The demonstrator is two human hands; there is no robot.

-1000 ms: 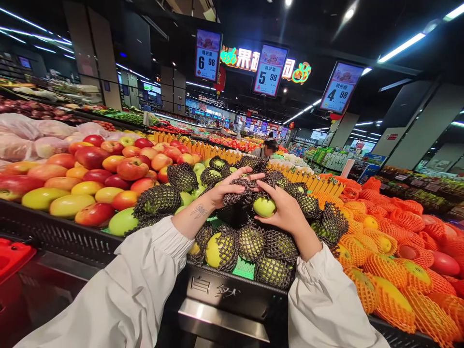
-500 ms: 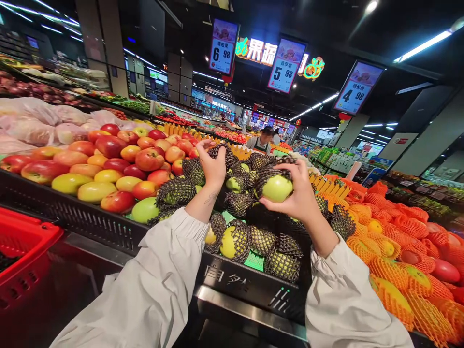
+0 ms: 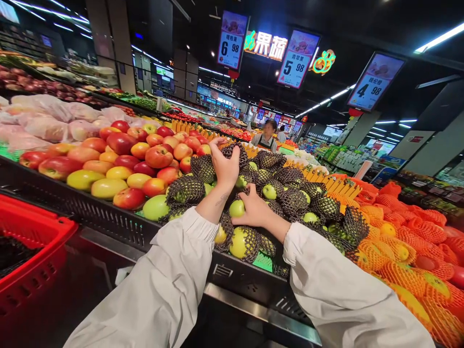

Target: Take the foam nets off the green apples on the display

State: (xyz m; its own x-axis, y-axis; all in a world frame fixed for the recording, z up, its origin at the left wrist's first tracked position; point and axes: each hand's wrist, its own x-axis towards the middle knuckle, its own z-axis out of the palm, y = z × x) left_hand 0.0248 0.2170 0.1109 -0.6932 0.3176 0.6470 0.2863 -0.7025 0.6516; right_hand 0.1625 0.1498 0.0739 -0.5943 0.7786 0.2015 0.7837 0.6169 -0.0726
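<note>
My left hand (image 3: 224,164) is closed round a green apple in black foam netting at the back of the pile; most of that apple is hidden by the hand. Lower and to the right, my right hand (image 3: 253,208) has its thumb and fingers round a green apple (image 3: 237,208), low among the others. Around both hands lie more green apples in black netting (image 3: 293,200), heaped in a black crate (image 3: 232,273). A yellow-green apple (image 3: 239,241) sits at the crate's front, just below my right hand.
Red and yellow apples (image 3: 125,159) fill the left side. Fruit in orange netting (image 3: 402,241) lies on the right. A red basket (image 3: 32,241) stands at the lower left. A person in an apron (image 3: 266,137) is beyond the display, under hanging price signs (image 3: 297,58).
My right hand has moved down and left, from a raised netted apple to a green apple low in the pile. My left hand stays at the back of the heap. The view has shifted slightly.
</note>
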